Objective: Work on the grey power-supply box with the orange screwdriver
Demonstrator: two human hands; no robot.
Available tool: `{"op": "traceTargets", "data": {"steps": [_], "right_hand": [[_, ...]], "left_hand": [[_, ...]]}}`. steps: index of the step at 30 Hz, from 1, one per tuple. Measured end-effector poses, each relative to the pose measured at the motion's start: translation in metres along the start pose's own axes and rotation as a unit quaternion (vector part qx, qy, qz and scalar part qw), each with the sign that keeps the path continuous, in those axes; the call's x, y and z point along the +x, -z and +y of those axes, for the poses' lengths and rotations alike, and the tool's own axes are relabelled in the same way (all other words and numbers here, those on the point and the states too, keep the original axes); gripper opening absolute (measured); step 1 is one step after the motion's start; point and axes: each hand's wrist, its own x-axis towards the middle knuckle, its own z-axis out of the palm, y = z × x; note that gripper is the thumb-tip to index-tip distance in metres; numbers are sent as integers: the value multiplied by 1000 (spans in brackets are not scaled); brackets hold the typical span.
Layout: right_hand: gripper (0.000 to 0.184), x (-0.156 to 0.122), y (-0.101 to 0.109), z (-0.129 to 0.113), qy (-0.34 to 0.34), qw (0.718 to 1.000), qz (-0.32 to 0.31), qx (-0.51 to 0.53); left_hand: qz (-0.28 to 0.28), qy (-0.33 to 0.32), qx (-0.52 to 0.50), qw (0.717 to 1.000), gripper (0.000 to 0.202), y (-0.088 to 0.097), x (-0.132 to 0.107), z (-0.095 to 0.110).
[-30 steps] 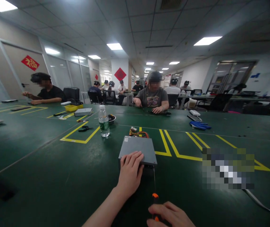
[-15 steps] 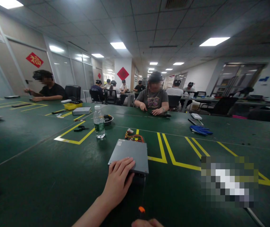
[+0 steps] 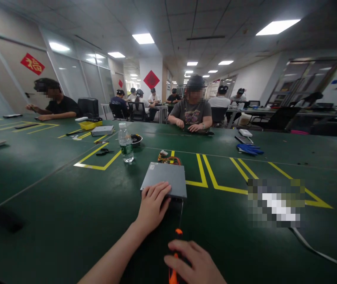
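A grey metal computer power supply lies on the green table, its bundle of coloured wires behind it. Over its near left edge rests my left hand, with fingers on the top and the thumb at the front face. My right hand has its fingers around the handle of an orange-and-black screwdriver. The thin shaft points away from me, and its tip reaches the front face near the right corner. What the tip touches is too small to make out.
A water bottle stands behind left, near pliers and a round bowl. Blue gloves lie at the back right. A pixelated object with a white cable is on the right. A person sits opposite.
The view has tilted down, showing more of my right hand and the screwdriver's orange handle. My left hand stays on the power supply.
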Motion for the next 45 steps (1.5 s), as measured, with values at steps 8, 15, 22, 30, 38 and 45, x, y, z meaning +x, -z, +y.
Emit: {"op": "traceTargets", "data": {"steps": [8, 15, 22, 30, 38, 45], "right_hand": [[45, 3, 27, -32, -101, 993, -24, -62], [34, 3, -28, -68, -435, 829, 272, 223], [43, 26, -37, -55, -582, 563, 379, 448], [27, 35, -21, -51, -583, 311, 407, 631], [23, 36, -20, -57, -583, 357, 396, 613], [20, 33, -14, -66, -593, 331, 388, 623]], "left_hand": [[0, 2, -10, 1000, 33, 5, -3, 1], [-1, -3, -33, 999, 33, 3, -3, -3], [-5, -9, -42, 999, 34, 1, -3, -7], [-5, -14, -36, 999, 33, 3, -2, -7], [-5, -4, -25, 1000, 32, 8, -2, -2], [-16, -5, -26, 1000, 30, 15, -6, 1]]}}
